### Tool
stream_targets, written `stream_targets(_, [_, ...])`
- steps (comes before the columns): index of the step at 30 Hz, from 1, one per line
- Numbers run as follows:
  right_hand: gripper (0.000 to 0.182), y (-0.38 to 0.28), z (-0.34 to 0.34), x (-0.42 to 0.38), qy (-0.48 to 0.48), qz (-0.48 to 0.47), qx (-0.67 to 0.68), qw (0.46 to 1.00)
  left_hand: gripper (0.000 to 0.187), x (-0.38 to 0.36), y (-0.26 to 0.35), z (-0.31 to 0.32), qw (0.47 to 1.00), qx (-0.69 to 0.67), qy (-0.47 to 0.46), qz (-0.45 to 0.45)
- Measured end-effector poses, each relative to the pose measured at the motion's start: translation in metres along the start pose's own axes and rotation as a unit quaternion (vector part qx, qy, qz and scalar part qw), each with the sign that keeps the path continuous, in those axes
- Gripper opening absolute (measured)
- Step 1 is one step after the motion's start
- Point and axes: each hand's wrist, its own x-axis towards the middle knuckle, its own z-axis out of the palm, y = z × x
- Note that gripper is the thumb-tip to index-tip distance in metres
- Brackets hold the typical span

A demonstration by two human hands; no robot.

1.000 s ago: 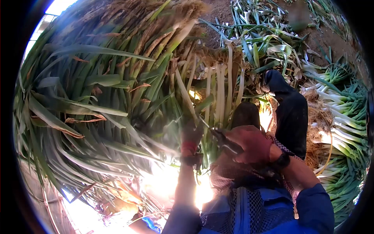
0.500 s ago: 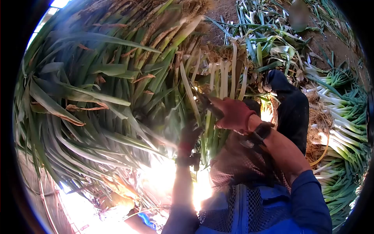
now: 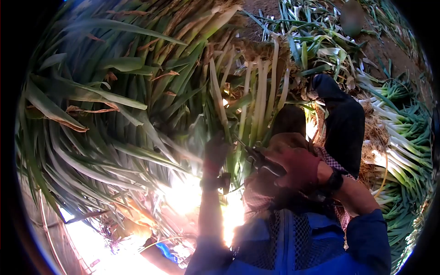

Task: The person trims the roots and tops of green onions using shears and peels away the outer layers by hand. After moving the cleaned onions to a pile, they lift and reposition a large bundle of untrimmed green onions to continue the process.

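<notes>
My right hand (image 3: pixel 298 167), in a dark red glove, is closed round the handle of a dark hand tool (image 3: pixel 263 160) that looks like pruning shears. The tool points up and left towards the lower part of several upright pale leek stalks (image 3: pixel 260 94). Left of the stalks is my left hand (image 3: pixel 216 153), gloved and in shadow, beside the green leaves; its fingers are too dark to make out. Long green leek leaves (image 3: pixel 114 133) fill the left side, some with dry brown tips.
A person in dark clothes (image 3: pixel 341 128) is bent over at the right. Behind that person lie rows of leeks (image 3: pixel 403 160) with pale stems and roots. Loose leaves and cut scraps (image 3: pixel 316 41) cover soil at the top. Strong sunlight glares at the lower left.
My right hand has moved down and right, away from the stalks, and the tool now shows clearly. My left hand has shifted slightly left.
</notes>
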Motion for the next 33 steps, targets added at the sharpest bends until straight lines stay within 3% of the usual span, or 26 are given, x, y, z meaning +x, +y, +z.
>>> stream_targets(2, [0.098,0.004,-0.001,0.000,-0.036,-0.033,0.026,0.998,0.056,-0.004,0.010,-0.001,1.000,-0.014,0.006,-0.022])
stream_targets(4, [0.097,0.003,0.006,-0.005,-0.076,-0.022,0.007,0.997,0.053,-0.005,0.011,0.002,0.997,0.011,0.032,-0.072])
stream_targets(6, [0.096,0.003,0.010,-0.009,-0.112,-0.009,-0.013,0.994,0.051,-0.003,0.012,0.002,0.997,0.007,0.036,-0.069])
stream_targets(11, [0.093,0.002,0.014,-0.002,0.008,-0.025,0.018,0.999,0.038,-0.007,0.004,0.010,0.990,-0.095,0.081,-0.064])
stream_targets(15, [0.092,0.001,0.005,0.022,0.019,0.036,0.037,0.998,0.031,-0.002,0.003,0.010,0.978,-0.181,0.061,-0.088])
stream_targets(17, [0.096,0.014,0.007,0.040,0.105,0.048,-0.055,0.992,0.031,-0.003,0.010,0.010,0.970,-0.206,0.042,-0.118])
stream_targets(18, [0.096,0.016,0.003,0.045,0.106,0.046,-0.055,0.992,0.028,-0.005,0.015,0.012,0.972,-0.192,0.038,-0.132])
stream_targets(20, [0.096,0.019,-0.005,0.054,0.216,0.074,-0.043,0.973,0.026,-0.005,-0.008,0.015,0.973,-0.178,0.036,-0.143])
stream_targets(21, [0.096,0.018,-0.013,0.053,0.217,0.071,-0.045,0.973,0.027,0.001,-0.053,0.019,0.999,-0.002,0.016,-0.048])
stream_targets(22, [0.094,0.014,-0.024,0.047,0.183,0.031,0.029,0.982,0.027,0.000,-0.035,0.017,0.984,0.174,-0.005,0.047])
stream_targets(23, [0.093,0.011,-0.031,0.042,0.146,-0.008,0.103,0.984,0.024,-0.019,-0.018,0.021,0.999,-0.027,-0.028,0.018])
stream_targets(24, [0.093,0.009,-0.030,0.040,0.147,-0.008,0.102,0.984,0.020,-0.033,0.040,0.025,0.996,-0.027,-0.030,-0.085])
stream_targets(26, [0.090,0.002,-0.024,0.033,0.047,0.023,0.042,0.998,0.017,-0.047,0.010,0.037,0.988,0.040,-0.104,0.105])
stream_targets(28, [0.090,0.000,-0.024,0.037,0.068,0.054,0.063,0.994,0.017,-0.061,0.005,0.054,0.967,0.130,-0.175,0.133])
stream_targets(29, [0.090,0.000,-0.023,0.039,0.086,0.083,0.083,0.989,0.021,-0.063,-0.087,0.071,0.905,0.174,-0.094,0.377])
stream_targets(30, [0.090,0.009,-0.018,0.046,0.087,0.081,0.083,0.989,0.021,-0.064,-0.082,0.069,0.904,0.175,-0.094,0.378])
stream_targets(32, [0.093,0.033,-0.004,0.064,0.198,0.136,0.028,0.970,0.027,-0.073,-0.045,0.059,0.924,0.198,-0.138,0.297])
stream_targets(33, [0.093,0.029,-0.007,0.063,0.199,0.134,0.027,0.970,0.030,-0.078,-0.019,0.053,0.930,0.209,-0.158,0.257])
